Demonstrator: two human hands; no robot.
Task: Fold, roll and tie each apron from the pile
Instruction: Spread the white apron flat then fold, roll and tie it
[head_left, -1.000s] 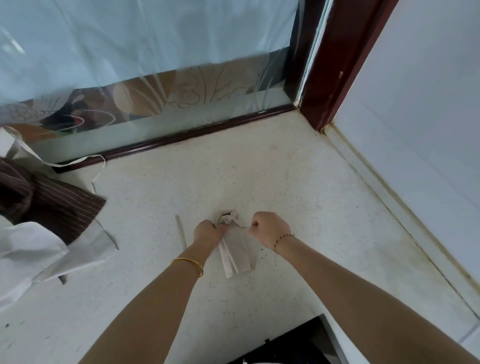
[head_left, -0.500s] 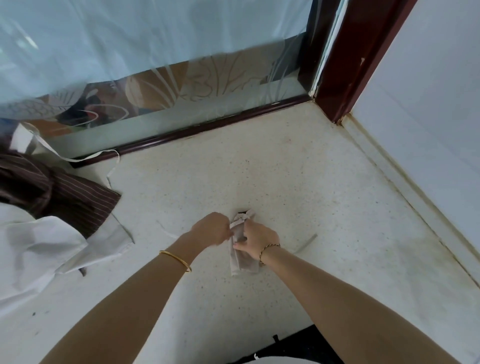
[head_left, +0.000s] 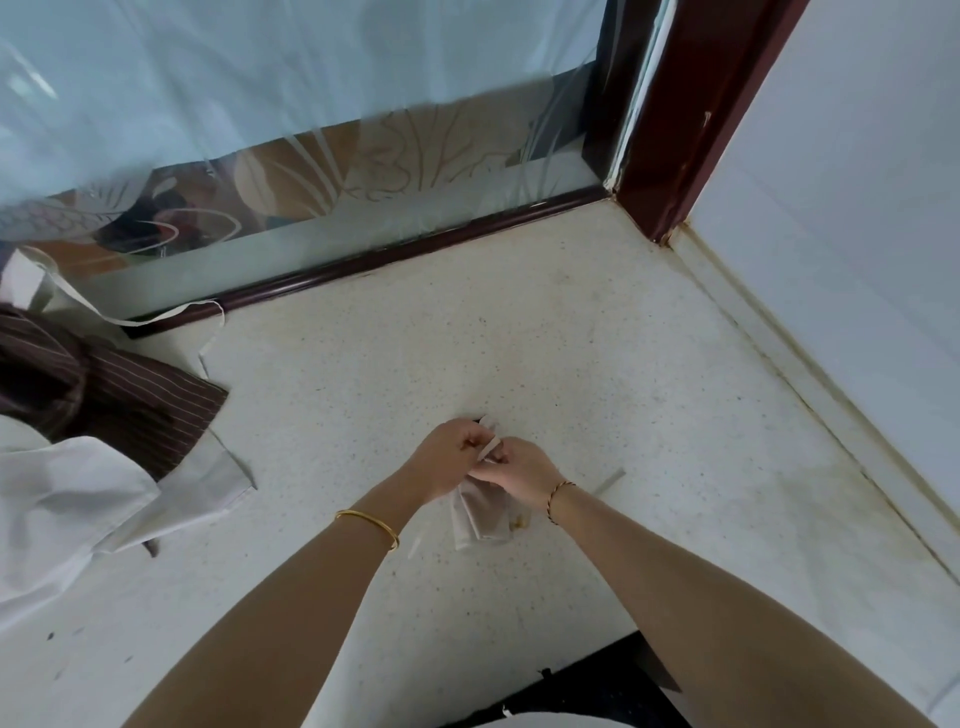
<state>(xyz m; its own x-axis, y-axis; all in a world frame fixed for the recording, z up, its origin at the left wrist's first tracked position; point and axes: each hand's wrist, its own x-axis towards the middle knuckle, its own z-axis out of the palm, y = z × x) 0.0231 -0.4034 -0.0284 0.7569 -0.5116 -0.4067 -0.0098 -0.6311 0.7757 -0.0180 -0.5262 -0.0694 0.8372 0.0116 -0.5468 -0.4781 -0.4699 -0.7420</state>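
Together, left hand (head_left: 451, 457) and right hand (head_left: 522, 474) pinch the rolled apron's (head_left: 483, 512) strap (head_left: 490, 448).

Looks like a restaurant or shop back corner: a speckled stone tabletop (head_left: 519, 338) butts against a frosted, leaf-patterned glass partition (head_left: 311, 156) at twelve o'clock, dark red wooden post (head_left: 691, 130) at one, aprons (head_left: 93, 441) heaped at nine.
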